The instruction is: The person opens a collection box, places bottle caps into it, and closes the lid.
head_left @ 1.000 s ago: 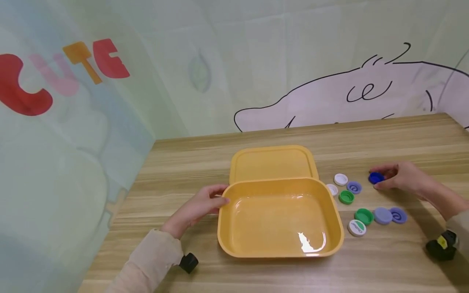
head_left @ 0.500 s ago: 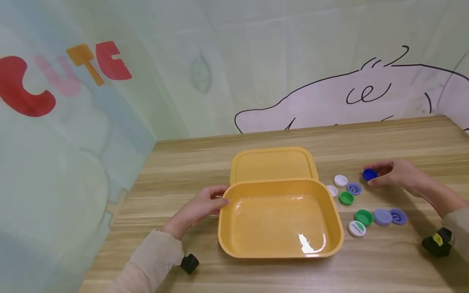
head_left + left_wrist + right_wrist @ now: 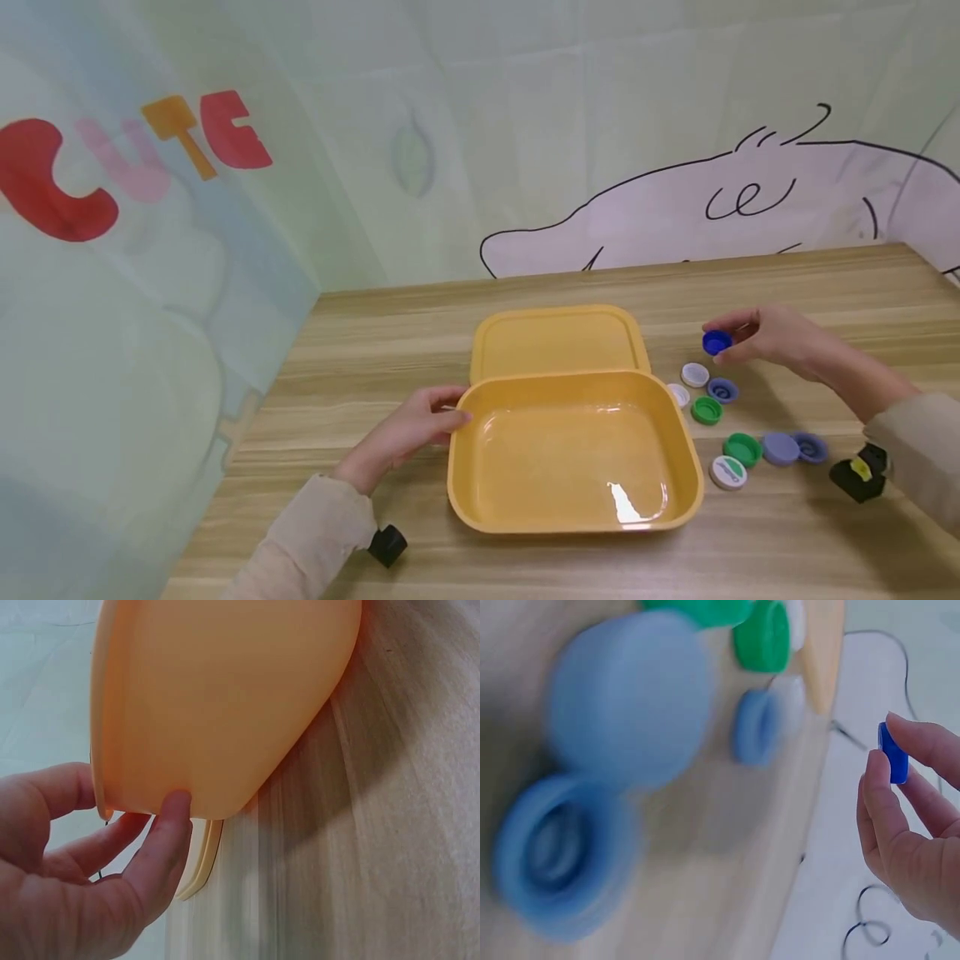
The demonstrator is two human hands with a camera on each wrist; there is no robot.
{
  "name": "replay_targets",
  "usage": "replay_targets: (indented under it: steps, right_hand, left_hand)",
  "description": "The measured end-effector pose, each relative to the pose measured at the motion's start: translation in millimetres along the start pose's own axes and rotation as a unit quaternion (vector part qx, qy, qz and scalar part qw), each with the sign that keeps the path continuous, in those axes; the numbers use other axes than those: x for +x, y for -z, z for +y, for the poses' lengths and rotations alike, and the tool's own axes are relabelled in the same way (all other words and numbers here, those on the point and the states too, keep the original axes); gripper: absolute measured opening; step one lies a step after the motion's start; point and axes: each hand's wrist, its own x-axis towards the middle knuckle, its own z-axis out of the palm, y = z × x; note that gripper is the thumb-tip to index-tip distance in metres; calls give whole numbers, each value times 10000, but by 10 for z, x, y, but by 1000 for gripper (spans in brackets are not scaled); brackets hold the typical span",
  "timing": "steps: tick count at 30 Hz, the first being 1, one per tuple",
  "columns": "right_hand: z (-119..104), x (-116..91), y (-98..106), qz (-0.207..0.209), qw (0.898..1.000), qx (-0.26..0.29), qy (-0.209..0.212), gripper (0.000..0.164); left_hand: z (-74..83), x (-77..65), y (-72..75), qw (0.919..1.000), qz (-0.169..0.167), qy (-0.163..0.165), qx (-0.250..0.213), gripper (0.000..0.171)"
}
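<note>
Lifting the blue cap [image 3: 717, 342], right hand [image 3: 772, 337] has risen.

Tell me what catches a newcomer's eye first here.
The yellow tub at the table's middle stands out, its lid lying behind it and the left hand gripping its left rim. To its right, the right hand pinches a blue cap above a scatter of caps.

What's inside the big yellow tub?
The yellow tub holds nothing visible, just a shiny glare on its bottom. Its near wall hides a thin strip of floor. The left hand grips its rim; the bottle caps lie outside, beside it.
</note>
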Motion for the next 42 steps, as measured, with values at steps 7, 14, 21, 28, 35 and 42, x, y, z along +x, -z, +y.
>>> replay_targets:
  steps: [7,14,21,28,35,42]
  right_hand:
    - [-326,112,-86,-148,9998,23,110,53]
    - [-568,202,-217,-449,9985,217,225,50]
    - [-741,303,-362,-590,9967,412,370,46]
    - [-862,376,-465,-674,9959,378,466,44]
    - [-956,449,-553,-732,9950,312,598,43]
    - [-1096,496,-668,-822,9935,338,716,42]
  left_hand:
    - [-14,6,-13,10000,52,48,-13,45]
    - [-22,7,-6,9999,79,80,45,45]
    - [-29,10,-8,10000,58,50,-5,45]
    - [-24,7,-14,9999,101,62,51,44]
    - [-29,10,-9,9999,82,64,-40,44]
    - [-28,11,-1,9999,84,90,7,43]
